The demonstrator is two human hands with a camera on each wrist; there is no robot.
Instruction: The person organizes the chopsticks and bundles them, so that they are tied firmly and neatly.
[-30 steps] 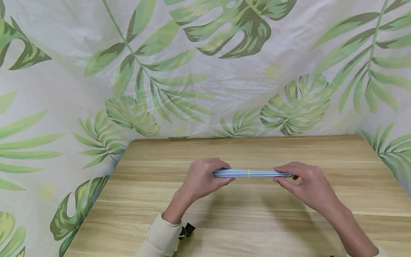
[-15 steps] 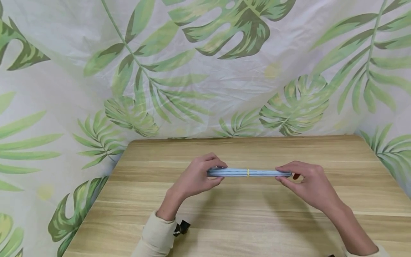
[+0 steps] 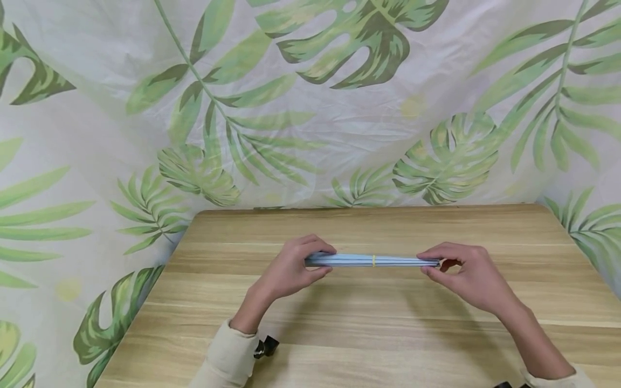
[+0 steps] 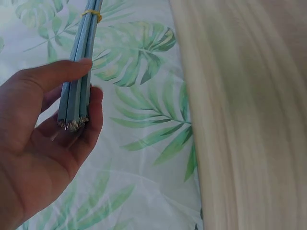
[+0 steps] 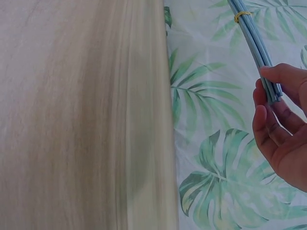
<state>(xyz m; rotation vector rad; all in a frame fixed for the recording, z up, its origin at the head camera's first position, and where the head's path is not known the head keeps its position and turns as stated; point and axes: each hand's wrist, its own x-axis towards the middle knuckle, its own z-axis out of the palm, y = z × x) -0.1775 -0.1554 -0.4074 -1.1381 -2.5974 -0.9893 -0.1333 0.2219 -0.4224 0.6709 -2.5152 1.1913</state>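
A bundle of thin light-blue sticks (image 3: 351, 260), tied round its middle by a narrow yellow band (image 3: 373, 261), is held level above the wooden table in the head view. My left hand (image 3: 290, 269) pinches its left end between thumb and fingers. At the other end, the thumb and fingers of my right hand (image 3: 468, 276) pinch the sticks. Several cut stick ends (image 4: 73, 122) show rough, pale cores in the left wrist view. In the right wrist view the bundle (image 5: 254, 43) slants down into my fingers, its tips just past the thumb.
The wood-grain table (image 3: 359, 334) lies below both hands, its far edge against a leaf-printed cloth (image 3: 359, 134) that hangs behind and at the sides. A small black device (image 3: 267, 346) sits at the left sleeve cuff (image 3: 233, 345).
My left hand has moved to the left, and the bundle has shifted slightly left with it. My right hand stays almost in place, still pinching the right end.
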